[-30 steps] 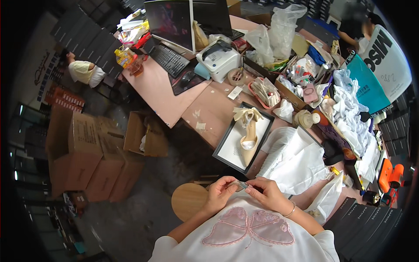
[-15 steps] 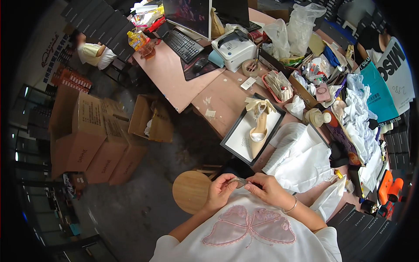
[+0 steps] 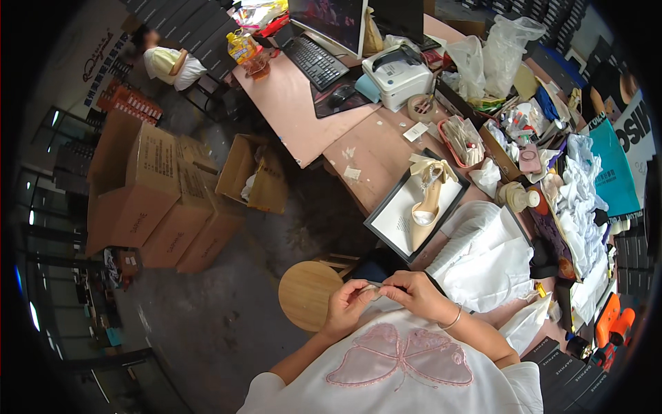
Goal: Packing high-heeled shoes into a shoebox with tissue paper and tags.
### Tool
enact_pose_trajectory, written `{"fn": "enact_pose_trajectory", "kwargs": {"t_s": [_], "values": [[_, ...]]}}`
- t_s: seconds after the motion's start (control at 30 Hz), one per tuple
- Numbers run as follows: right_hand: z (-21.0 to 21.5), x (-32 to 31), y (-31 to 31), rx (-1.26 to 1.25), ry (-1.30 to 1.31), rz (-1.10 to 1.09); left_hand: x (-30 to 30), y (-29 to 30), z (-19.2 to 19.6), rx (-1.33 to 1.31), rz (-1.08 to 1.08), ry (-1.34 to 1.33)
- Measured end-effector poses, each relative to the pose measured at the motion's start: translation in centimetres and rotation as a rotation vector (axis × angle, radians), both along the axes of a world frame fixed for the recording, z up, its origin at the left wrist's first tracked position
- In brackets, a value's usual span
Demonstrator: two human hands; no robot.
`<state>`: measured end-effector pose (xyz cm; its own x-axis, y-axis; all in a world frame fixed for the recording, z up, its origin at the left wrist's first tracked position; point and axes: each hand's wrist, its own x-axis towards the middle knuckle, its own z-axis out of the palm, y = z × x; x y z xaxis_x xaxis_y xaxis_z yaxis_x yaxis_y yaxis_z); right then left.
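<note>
In front of my chest, both hands meet over a small greyish piece, too small and too covered to name. My left hand pinches one side of it between thumb and fingers. The other side is in the fingers of my right hand, which has a bracelet at its wrist. Beyond my hands, a beige pointed shoe with a bow lies in a shallow black-edged box on the table. White tissue paper is heaped to the right of that box.
A round wooden stool stands left of my hands. Further left are open cardboard cartons. A keyboard, a label printer and a red basket occupy the far table. Crumpled paper fills the right side. A person sits far left.
The view has shifted, so the table and cartons sit somewhat differently in the picture. My hands stay together on the small piece, with the fingers slightly rearranged and less of it showing.
</note>
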<state>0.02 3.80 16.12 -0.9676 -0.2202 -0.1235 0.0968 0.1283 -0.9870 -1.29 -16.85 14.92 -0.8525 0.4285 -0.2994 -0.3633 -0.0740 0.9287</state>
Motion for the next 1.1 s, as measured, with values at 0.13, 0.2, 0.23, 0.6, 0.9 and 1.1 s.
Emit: {"fn": "enact_pose_trajectory", "kwargs": {"t_s": [0.13, 0.2, 0.23, 0.6, 0.9, 1.1], "values": [[-1.6, -0.8, -0.1, -0.168, -0.135, -0.059, 0.0, -0.2, -0.6, 0.041, 0.13, -0.031], [-1.1, -0.8, 0.6, -0.187, -0.157, -0.028, -0.2, -0.2, -0.4, 0.026, 0.14, -0.008], [-0.3, -0.6, 1.1, -0.143, -0.199, 0.02, -0.2, 0.0, -0.2, 0.022, 0.138, -0.002], [1.2, 0.5, 1.6, 0.199, 0.114, -0.029, -0.6, 1.2, 0.8, -0.03, 0.052, -0.006], [0.5, 0.5, 1.8, 0.027, -0.026, -0.071, -0.6, 1.7, 0.5, -0.01, 0.056, -0.029], [0.8, 0.4, 1.8, 0.059, 0.047, -0.058, -0.7, 2.0, 0.7, 0.022, 0.068, -0.017]]}}
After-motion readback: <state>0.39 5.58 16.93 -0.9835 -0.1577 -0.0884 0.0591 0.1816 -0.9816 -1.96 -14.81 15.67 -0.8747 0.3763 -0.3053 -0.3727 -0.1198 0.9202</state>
